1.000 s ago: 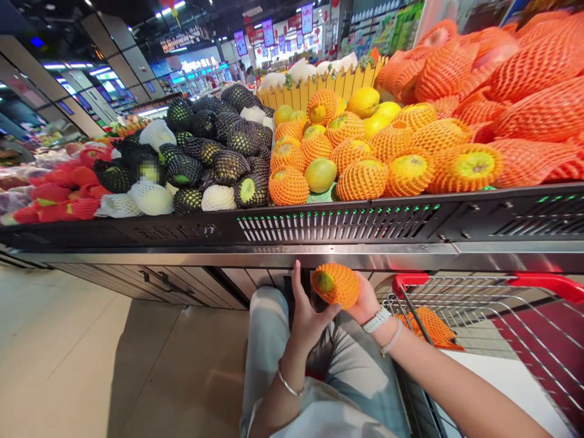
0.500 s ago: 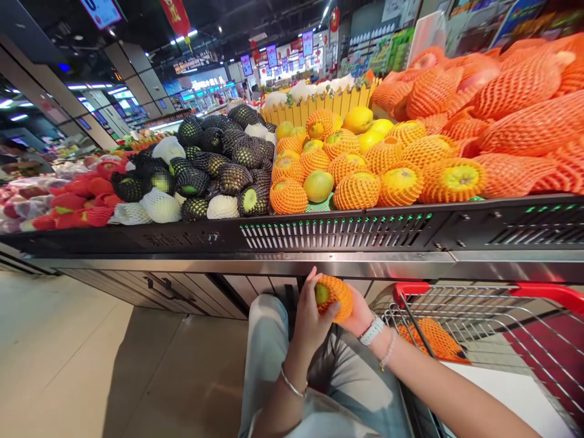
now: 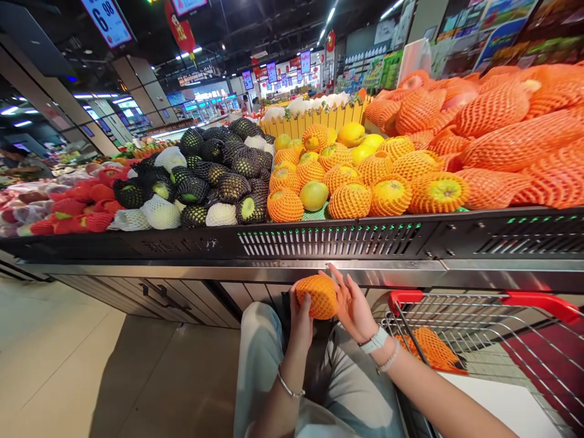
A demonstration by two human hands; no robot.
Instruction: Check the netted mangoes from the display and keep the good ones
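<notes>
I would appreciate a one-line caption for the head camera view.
Left hand holds an orange foam-netted fruit, right hand open beside it, by a shopping cart.

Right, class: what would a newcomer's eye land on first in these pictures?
The heap of orange-netted fruit fills the right of the stall, with dark-netted fruit at its middle. Low in the centre, the left hand holds one orange-netted fruit beside the open right hand.

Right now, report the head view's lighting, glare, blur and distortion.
Head view: ceiling lights light the scene brightly; glare runs along the steel shelf edge; the wide lens bends that edge and leans the left pillars; the netted fruit held up close looks sharp.
</notes>
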